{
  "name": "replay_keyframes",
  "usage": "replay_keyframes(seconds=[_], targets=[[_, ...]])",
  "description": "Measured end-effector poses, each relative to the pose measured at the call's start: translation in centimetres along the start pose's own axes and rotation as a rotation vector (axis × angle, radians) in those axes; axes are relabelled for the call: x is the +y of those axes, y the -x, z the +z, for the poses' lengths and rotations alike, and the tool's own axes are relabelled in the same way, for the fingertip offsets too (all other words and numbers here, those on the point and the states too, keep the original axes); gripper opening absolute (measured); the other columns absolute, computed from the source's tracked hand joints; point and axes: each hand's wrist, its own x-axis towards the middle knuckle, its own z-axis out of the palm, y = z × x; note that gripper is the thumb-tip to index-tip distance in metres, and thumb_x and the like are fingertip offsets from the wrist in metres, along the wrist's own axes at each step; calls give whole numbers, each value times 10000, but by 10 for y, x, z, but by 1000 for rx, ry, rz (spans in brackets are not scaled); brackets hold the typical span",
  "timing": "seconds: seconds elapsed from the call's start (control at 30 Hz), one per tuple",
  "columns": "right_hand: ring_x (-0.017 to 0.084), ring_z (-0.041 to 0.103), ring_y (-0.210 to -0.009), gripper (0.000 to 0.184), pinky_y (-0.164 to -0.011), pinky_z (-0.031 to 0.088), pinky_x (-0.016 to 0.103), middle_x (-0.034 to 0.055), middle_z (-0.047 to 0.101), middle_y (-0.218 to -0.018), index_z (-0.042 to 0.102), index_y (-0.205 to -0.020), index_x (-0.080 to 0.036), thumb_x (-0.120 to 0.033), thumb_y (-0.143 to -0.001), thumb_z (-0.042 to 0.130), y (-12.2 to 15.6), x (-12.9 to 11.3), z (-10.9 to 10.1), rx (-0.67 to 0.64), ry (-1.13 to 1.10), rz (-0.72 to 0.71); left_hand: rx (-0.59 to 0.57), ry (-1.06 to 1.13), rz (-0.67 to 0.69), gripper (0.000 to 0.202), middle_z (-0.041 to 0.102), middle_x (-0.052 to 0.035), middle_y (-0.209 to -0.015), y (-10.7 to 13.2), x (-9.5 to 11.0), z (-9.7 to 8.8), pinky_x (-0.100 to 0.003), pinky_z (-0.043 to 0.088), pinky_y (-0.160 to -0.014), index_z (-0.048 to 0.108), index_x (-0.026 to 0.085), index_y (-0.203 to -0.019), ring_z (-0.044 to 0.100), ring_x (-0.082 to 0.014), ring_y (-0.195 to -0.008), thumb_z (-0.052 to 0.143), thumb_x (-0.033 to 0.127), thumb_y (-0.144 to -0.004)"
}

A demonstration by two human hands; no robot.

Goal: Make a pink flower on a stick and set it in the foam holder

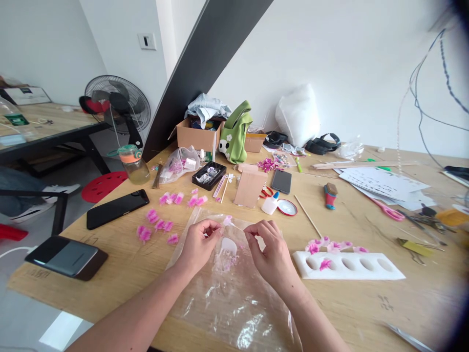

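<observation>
My left hand (200, 243) and my right hand (270, 250) hover close together over a clear plastic sheet (227, 298) on the wooden table (351, 313). The fingers of both hands are pinched. Between them they hold a small pink petal piece on a thin strand (227, 221). A small white piece with pink fluff (227, 252) lies on the sheet below the hands. Loose pink petal pieces (157, 226) are scattered to the left. A white foam mould (348, 265) with oval hollows and pink pieces lies at the right.
Two black phones (117, 209) and a power bank (66, 256) lie left. A glue bottle (270, 203), red lid (287, 208), wooden block (249, 187), black tray (209, 175), cardboard box (198, 134), green bag (236, 132), scissors (386, 209), papers (384, 186) and a fan (117, 110) stand behind.
</observation>
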Motion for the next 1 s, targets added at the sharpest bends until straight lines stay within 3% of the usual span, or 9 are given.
replay_keyframes(seconds=[1.0], targets=[[201, 485, -798, 165, -747, 396, 343, 26, 581, -790, 567, -834, -213, -140, -937, 462, 0, -1, 0, -6, 8, 10, 13, 13, 9, 177, 653, -19, -667, 0, 4, 1, -255, 435, -603, 676, 172, -705, 556, -151, -623, 649, 341, -751]])
